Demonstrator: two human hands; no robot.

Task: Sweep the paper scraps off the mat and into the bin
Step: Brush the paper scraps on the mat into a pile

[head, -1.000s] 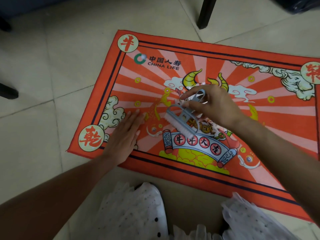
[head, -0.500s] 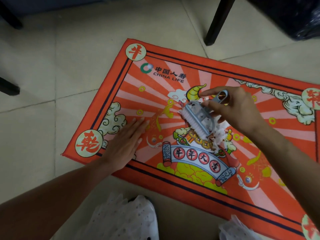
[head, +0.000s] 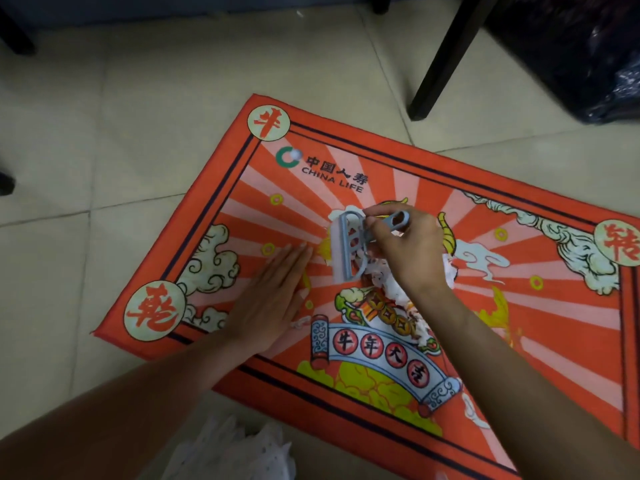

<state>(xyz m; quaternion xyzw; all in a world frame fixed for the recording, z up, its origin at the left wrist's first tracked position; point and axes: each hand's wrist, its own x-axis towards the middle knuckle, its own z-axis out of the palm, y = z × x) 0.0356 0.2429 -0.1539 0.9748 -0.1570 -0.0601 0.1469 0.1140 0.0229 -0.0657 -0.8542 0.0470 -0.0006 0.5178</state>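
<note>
Here the scraps [head: 388, 285] lie in a white heap near the middle of the mat [head: 540, 327], mostly tucked under the right hand [head: 405, 251] and its wrist, with a few more bits showing just past the far side of that wrist. The brush [head: 344, 251] stands on the mat just left of the heap, its pale bristle edge turned toward the left hand [head: 268, 306]. The right hand pinches the brush by its grey handle, thumb and fingers curled round it, the handle's loop sticking out above the knuckles. The left hand lies flat on the mat, fingers straight and held together, fingertips pointing at the brush and stopping just short of it; it touches no scraps.

The mat is orange-red with a printed picture and lies askew on the tiled floor [head: 104, 133]. Beyond the mat's far edge stands a dark furniture leg [head: 440, 60], and further right of it a black bag [head: 588, 57], likely the bin liner, well apart from the heap. Another dark leg [head: 17, 36] shows far off past the mat's left corner. At the mat's near edge, a white dotted garment [head: 235, 448] shows between the forearms.

Both forearms reach in from the near side of the mat, the right one crossing its lower right part, the left one coming over the near-left border.
</note>
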